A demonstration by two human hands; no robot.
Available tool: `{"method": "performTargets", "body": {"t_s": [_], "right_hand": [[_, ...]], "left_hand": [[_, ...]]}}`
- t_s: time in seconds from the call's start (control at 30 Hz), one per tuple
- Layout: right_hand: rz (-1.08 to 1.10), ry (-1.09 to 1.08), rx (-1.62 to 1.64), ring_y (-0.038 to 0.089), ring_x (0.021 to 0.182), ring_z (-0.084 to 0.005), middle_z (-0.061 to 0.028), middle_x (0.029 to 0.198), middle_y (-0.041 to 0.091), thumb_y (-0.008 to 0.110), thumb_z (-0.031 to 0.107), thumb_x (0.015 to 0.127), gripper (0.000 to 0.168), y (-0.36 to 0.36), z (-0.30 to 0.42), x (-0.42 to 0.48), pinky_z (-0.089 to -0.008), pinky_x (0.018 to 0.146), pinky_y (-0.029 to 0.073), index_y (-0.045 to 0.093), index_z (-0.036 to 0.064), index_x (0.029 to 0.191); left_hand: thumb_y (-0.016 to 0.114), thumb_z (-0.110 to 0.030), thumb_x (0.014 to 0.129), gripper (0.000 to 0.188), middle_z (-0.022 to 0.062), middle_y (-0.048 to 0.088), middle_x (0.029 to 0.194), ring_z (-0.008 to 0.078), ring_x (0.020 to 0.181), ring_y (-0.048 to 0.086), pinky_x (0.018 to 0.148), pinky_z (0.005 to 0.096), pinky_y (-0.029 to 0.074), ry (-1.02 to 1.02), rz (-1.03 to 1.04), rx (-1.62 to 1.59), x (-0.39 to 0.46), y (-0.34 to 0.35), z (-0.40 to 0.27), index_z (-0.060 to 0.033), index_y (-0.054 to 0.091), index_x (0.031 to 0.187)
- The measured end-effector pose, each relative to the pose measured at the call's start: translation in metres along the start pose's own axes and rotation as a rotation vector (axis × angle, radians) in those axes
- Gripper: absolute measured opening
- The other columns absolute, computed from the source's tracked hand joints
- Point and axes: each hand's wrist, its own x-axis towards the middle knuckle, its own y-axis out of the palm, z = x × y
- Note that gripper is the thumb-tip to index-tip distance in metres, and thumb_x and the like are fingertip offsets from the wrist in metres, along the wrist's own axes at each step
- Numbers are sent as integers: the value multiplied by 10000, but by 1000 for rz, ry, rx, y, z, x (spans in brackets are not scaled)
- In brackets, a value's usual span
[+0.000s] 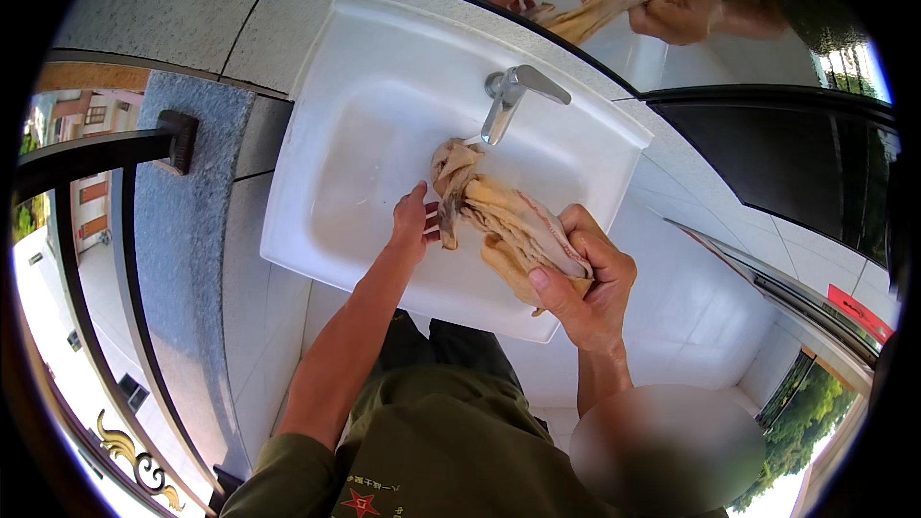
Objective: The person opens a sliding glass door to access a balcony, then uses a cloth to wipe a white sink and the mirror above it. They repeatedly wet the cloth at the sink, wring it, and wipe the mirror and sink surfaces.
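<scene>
My right hand (593,277) grips one end of a bunched, yellowish cloth (522,223) with red edge stitching, held over the white washbasin (338,244). The cloth's far end hangs crumpled below the spout of the chrome faucet (507,104), where a thin stream of water seems to meet it. My left hand (417,219) is beside that dangling end, fingers spread and partly behind the cloth; it does not appear to hold it. The fingertips are partly hidden.
Behind the basin, a dark-framed mirror (604,14) reflects the hands and cloth. At the left are a stone ledge (194,230) and a black metal railing (133,244). A dark glossy panel (777,151) is at the right, with tiled wall around it.
</scene>
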Motion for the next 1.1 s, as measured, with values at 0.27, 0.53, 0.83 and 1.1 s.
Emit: {"method": "performTargets", "body": {"t_s": [0.27, 0.53, 0.83, 1.1], "right_hand": [[261, -133, -115, 515, 704, -203, -109, 901, 573, 847, 61, 810, 339, 14, 14, -17, -319, 616, 414, 517, 13, 747], [231, -65, -584, 651, 1203, -303, -90, 1303, 685, 749, -53, 782, 594, -1, -98, 28, -417, 956, 551, 645, 103, 1345], [231, 341, -242, 669, 1037, -246, -123, 1130, 722, 836, 79, 788, 358, 21, -235, 50, -357, 891, 524, 765, 46, 1138], [330, -109, -848, 605, 1196, -345, -145, 1204, 710, 785, 99, 770, 368, 12, -197, 26, -467, 1041, 480, 748, 66, 1135]], "left_hand": [[435, -658, 1078, 739, 193, 556, 1459, 358, 1309, 591, 1091, 536, 505, -91, 490, -284, -105, 16, 26, -63, 464, 1516], [572, -23, 910, 368, 62, 705, 1017, 121, 910, 667, 798, 275, 555, 371, 416, 474, -149, -6, -26, 29, 650, 1266], [620, -92, 822, 304, 117, 690, 803, 164, 728, 624, 724, 355, 529, 765, 226, 812, -214, -26, -82, 32, 716, 1083], [610, -81, 810, 333, 100, 715, 868, 173, 816, 624, 812, 317, 510, 754, 264, 781, -178, -40, -87, 43, 732, 1094]]}}
